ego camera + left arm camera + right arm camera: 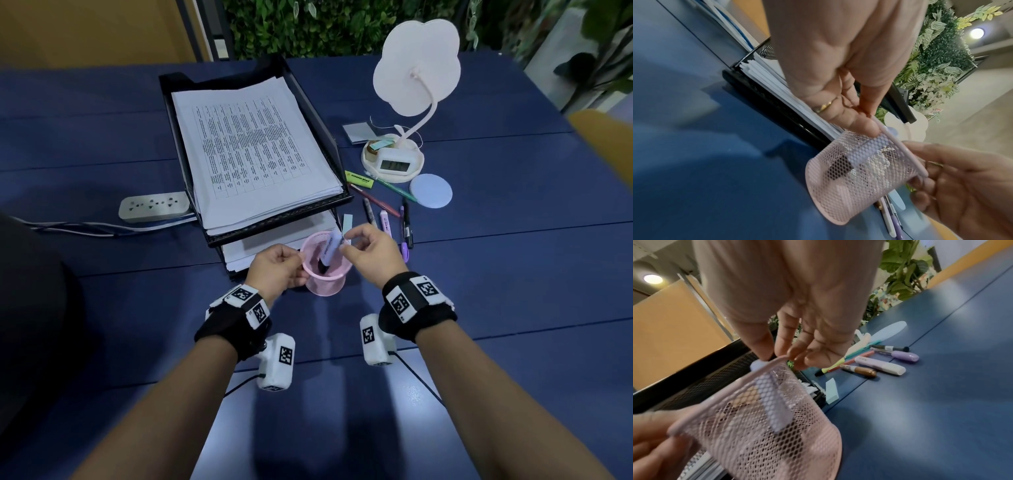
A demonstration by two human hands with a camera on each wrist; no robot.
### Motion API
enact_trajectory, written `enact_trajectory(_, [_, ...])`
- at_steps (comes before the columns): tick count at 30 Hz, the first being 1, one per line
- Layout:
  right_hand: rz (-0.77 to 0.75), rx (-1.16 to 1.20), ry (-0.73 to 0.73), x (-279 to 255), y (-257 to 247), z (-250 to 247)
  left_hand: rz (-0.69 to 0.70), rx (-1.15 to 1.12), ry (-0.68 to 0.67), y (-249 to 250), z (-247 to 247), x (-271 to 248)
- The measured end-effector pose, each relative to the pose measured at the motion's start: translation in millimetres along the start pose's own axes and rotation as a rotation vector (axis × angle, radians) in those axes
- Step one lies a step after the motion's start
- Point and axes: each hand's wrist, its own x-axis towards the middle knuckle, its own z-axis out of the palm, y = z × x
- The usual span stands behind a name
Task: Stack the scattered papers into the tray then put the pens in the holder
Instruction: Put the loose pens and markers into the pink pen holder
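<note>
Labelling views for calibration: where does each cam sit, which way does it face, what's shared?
Head: above, looking forward-down at the tray, left hand, right hand, both forearms.
Left wrist: under the left hand, facing along its fingers toward the pink holder.
Right wrist: under the right hand, facing the holder and loose pens.
Shared: holder, marker inside.

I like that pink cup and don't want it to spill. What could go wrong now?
The pink mesh holder looks tilted and is steadied only by the left hand pinching its rim, so it might tip. The right hand is dropping in a pale marker that leans on the rim and could slip out. Loose pens nearby could get knocked.
</note>
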Motion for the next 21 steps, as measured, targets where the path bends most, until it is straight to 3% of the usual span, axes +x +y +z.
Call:
enact_trajectory(4, [0.083,0.138,0.120,11.1,14.0,-10.9,0.001,-0.017,-0.009,2.2,0.0,2.5])
enact_trajectory(7, [0.118,-0.216,0.212,23.5,35.8,-20.1,0.004,-0.018,-0.019,3.2,0.0,3.2])
enact_trajectory(9, [0.131,-0.408,0.181,30.5,50.0,-21.2,0.004,-0.018,-0.027,3.6,-0.3,3.3])
enact_trajectory(17, [0.197,-0.728,0.099,48.4,56.3,-22.1,0.000,0.010,-0.067,6.4,-2.4,7.9])
enact_trajectory(21, [0.298,-0.563,0.133,47.5,50.8,-22.9,-0.003,0.007,-0.073,6.2,-2.7,8.5])
